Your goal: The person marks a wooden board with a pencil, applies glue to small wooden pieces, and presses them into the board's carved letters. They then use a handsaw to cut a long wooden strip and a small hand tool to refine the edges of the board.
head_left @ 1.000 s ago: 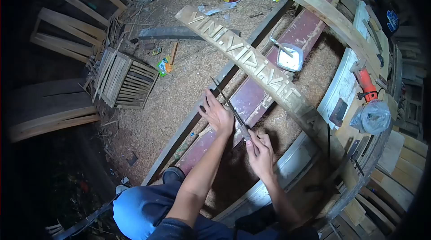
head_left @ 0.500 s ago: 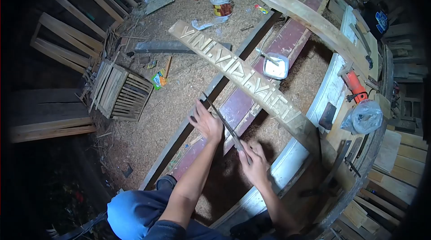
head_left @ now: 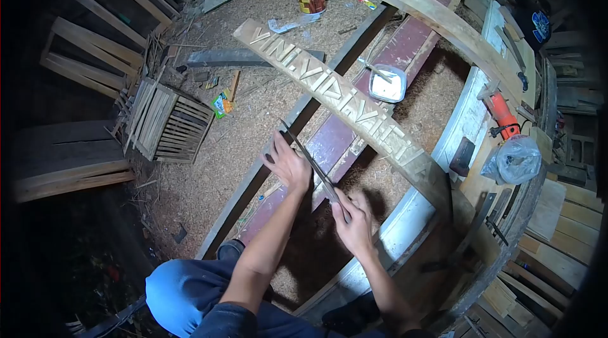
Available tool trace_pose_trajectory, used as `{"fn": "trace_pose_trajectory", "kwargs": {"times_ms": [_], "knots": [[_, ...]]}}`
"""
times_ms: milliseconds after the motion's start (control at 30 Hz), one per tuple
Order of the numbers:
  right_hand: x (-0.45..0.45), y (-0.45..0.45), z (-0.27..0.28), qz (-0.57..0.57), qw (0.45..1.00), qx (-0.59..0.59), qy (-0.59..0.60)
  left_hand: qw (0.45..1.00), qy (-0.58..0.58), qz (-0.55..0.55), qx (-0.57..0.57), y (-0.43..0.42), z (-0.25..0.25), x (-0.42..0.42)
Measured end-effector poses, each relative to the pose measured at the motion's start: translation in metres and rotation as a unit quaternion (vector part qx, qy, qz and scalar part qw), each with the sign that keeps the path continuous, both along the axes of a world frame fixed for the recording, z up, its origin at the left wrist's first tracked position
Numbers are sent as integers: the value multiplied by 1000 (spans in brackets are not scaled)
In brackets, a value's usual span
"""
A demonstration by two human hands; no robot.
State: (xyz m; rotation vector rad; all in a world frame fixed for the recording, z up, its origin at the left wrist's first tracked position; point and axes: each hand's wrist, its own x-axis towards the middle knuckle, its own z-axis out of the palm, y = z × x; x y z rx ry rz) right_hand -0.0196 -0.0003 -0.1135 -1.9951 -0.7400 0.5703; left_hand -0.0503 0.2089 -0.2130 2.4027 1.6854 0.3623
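Note:
A long thin dark tool [head_left: 308, 159], like a file or blade, slants across the red plank [head_left: 329, 142]. Its lower end is in my right hand [head_left: 352, 219], whose fingers are wrapped round it. My left hand [head_left: 289, 164] lies beside the tool's upper part; its fingers are partly spread, and whether they touch the tool is unclear. Beyond my hands, a curved board [head_left: 373, 132] with raised wooden letters lies across the beams. A tub of white paste [head_left: 387, 83] with a stick in it stands on the red plank behind the board.
An orange power tool [head_left: 500, 115] and a plastic bag [head_left: 518, 159] lie on the right. A plain curved board [head_left: 437, 16] spans the top right. Farther off are a paint can [head_left: 310, 0], a slatted wooden crate [head_left: 168, 124] and a dark beam [head_left: 218, 57].
The whole view has shifted, so the board and tub appear farther left and higher. My right hand still holds the tool, with my left hand beside it.

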Motion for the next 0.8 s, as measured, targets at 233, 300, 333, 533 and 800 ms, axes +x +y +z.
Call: {"fn": "trace_pose_trajectory", "kwargs": {"times_ms": [233, 300, 333, 533, 800], "knots": [[-5, -25, -8, 4, 999, 17, 32, 1000, 18, 13, 8, -3, -9, -2], [-6, 6, 3, -12, 1000, -3, -3, 1000, -5, 6, -16, -5, -1, -2], [-2, 7, 4, 4, 999, -32, -34, 998, -20, 32, -47, -1, 4, 1], [7, -21, 7, 10, 1000, 13, 22, 1000, 21, 18, -15, -1, 3, 1], [8, -32, -1, 12, 999, 42, 20, 999, -14, 24, -31, 1, 1, 2]]}}
